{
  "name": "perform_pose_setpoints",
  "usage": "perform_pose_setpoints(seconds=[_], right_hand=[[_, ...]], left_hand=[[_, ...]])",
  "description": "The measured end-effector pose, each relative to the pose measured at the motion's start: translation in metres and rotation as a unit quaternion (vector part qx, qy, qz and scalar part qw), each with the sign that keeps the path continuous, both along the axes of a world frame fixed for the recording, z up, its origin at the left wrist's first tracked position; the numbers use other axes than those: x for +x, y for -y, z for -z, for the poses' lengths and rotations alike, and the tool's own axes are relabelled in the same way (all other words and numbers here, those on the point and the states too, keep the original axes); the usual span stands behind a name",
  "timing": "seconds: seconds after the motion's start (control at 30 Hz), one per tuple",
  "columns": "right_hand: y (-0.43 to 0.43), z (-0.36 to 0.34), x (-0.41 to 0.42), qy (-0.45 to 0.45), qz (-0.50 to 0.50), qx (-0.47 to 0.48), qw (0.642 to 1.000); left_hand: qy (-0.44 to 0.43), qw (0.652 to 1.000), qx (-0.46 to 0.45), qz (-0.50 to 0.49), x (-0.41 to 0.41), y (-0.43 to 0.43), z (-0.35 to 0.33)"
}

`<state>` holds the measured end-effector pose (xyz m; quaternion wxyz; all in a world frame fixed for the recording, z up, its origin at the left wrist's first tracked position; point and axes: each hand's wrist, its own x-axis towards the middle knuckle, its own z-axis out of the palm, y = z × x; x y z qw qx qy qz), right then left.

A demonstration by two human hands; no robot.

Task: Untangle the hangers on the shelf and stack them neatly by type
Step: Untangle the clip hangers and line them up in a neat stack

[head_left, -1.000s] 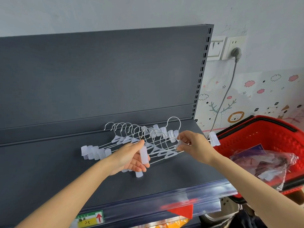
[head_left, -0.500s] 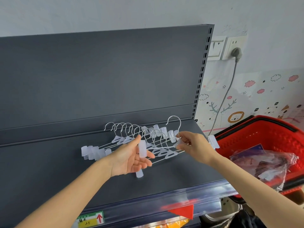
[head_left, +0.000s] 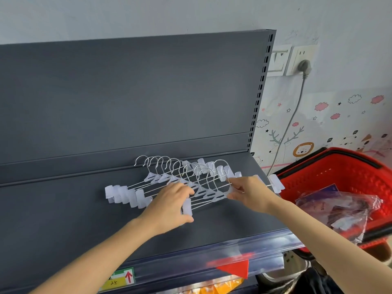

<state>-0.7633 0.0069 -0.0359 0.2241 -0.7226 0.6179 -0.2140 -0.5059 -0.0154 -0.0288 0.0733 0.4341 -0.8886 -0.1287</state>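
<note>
While right hand (head_left: 250, 193) pinches its middle, hanger (head_left: 275, 186) lies crosswise, hook (head_left: 220, 160) rearward.

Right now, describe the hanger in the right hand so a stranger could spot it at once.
On the dark grey shelf lies a fanned row of white clip hangers. Take the rightmost hanger, pinched by the right hand. Only its clipped end juts past the shelf's side, toward the red basket.

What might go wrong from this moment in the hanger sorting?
1. The hangers overlap closely; the right hand pulling the one it pinches may drag neighbours askew.
2. The rightmost clip sticks out past the shelf edge beside the red basket; that hanger might slip off.
</note>
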Motion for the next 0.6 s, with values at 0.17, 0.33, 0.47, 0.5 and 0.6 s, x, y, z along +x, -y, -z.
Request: perform_pose_setpoints(seconds=[0.17, 0.33, 0.47, 0.5, 0.6], right_hand=[[-0.002, 0.009, 0.001, -0.079, -0.024, -0.013, 0.997], [-0.004, 0.016, 0.007, -0.088, -0.014, -0.042, 0.995], [-0.003, 0.022, 0.009, -0.127, 0.000, -0.076, 0.989], [-0.003, 0.024, 0.009, -0.134, 0.003, -0.081, 0.988], [-0.006, 0.028, 0.008, -0.146, 0.015, -0.106, 0.983]], left_hand=[[0.067, 0.997, -0.030, 0.017, -0.001, -0.004, 0.012], [0.073, 0.995, -0.058, 0.035, 0.001, -0.002, 0.021], [0.082, 0.995, -0.039, 0.034, -0.003, 0.002, 0.028], [0.082, 0.996, -0.028, 0.029, -0.003, 0.003, 0.028], [0.081, 0.996, -0.017, 0.019, -0.003, 0.003, 0.028]])
